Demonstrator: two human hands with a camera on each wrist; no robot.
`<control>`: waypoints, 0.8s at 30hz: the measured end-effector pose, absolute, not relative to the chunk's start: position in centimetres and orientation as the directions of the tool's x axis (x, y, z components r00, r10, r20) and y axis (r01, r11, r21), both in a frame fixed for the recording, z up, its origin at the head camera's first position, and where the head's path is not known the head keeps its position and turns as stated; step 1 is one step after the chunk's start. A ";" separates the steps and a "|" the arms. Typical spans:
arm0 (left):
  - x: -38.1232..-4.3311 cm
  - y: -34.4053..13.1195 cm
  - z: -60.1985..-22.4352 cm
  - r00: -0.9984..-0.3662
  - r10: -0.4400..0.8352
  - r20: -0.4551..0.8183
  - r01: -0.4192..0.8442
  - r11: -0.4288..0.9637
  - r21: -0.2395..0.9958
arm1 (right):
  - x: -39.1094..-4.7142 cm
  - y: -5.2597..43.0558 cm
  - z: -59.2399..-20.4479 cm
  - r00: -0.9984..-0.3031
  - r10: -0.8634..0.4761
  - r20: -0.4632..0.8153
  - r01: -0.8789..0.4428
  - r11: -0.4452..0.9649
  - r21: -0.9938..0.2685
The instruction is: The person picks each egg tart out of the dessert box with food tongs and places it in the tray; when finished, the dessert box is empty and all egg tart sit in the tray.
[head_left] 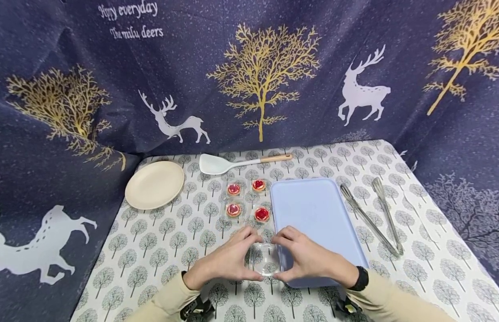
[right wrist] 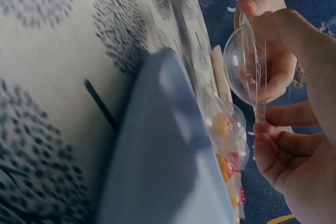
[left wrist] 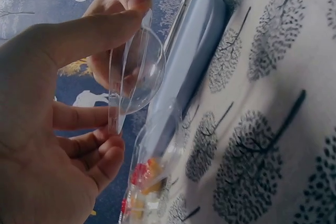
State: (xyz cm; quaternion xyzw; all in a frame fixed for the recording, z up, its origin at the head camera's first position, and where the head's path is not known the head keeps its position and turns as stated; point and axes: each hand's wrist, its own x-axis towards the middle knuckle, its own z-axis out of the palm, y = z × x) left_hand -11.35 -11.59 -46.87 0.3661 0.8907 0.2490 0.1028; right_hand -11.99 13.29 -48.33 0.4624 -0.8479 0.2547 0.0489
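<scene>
Between both hands a clear plastic dome-shaped container (head_left: 266, 260) is held above the table, close to the near left corner of the blue tray (head_left: 314, 214). My left hand (head_left: 233, 257) grips its left edge, thumb on the near side and fingers on the far side. The opposite edge is pinched by my right hand (head_left: 302, 255) in the same way, over the tray's left side. In the left wrist view, the container's round bowl (left wrist: 149, 74) bulges toward the table, and nothing shows inside. Just beyond the hands sit several red-topped tarts (head_left: 262, 214) in clear plastic packs.
A cream plate (head_left: 154, 185) lies at the back left. Along the back edge rests a white spatula (head_left: 217, 164) with a wooden handle end. Metal tongs (head_left: 388, 219) lie spread to the right of the tray. A dark curtain (head_left: 249, 67) hangs behind the table.
</scene>
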 end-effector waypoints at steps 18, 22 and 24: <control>-10.0 -11.8 -49.2 -0.677 0.732 0.083 0.688 0.588 0.426 | -10.8 12.5 -50.3 -0.524 -0.772 0.360 -0.850 0.446 -0.280; -9.8 -11.8 -49.4 -0.685 0.724 0.087 0.684 0.597 0.418 | -10.7 12.5 -50.5 -0.529 -0.772 0.352 -0.847 0.455 -0.275; -9.7 -11.7 -49.6 -0.688 0.721 0.088 0.684 0.602 0.412 | -10.7 12.5 -50.6 -0.532 -0.771 0.351 -0.846 0.460 -0.271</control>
